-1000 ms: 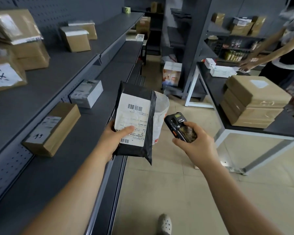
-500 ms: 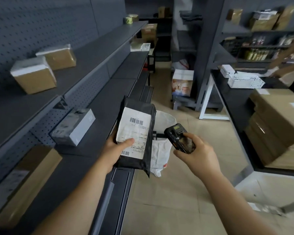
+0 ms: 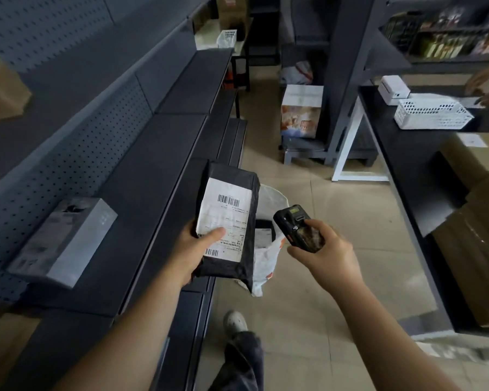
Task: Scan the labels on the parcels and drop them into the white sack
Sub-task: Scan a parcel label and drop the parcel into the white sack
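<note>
I see both forearms reaching forward from the bottom of the view, over a tiled floor point(image 3: 336, 221) between dark shelving point(image 3: 153, 153) on the left and a dark table point(image 3: 407, 176) on the right.

My left hand point(image 3: 194, 249) is turned palm-up and wrapped around the lower left edge of a black parcel point(image 3: 227, 221). The thumb point(image 3: 213, 234) lies flat across the white shipping label point(image 3: 223, 218), pressing it down, and the other fingers are hidden behind the package, so the grip is clamped on the parcel. The parcel stands nearly upright, tilted slightly to the right, label facing me, with 1 barcode near the top of the label and another at the bottom.

My right hand point(image 3: 322, 249) is curled around a black handheld scanner point(image 3: 298, 228), fingers closed on its body and the thumb side over its top face. The wrist is bent so the scanner's head slants up and left toward the parcel, with a small gap between them. Its little screen is lit.

The white sack point(image 3: 268, 244) sits on the floor just beyond and below both hands, partly hidden behind the parcel. Its mouth is open and 1 dark labelled parcel lies inside.

On the shelf to my left rests a grey box point(image 3: 62, 241), well apart from the hands. A white basket point(image 3: 432, 114) sits on the table at right, and another person's hand point(image 3: 483, 83) shows at the far right edge. My shoe point(image 3: 235, 321) is visible below.
</note>
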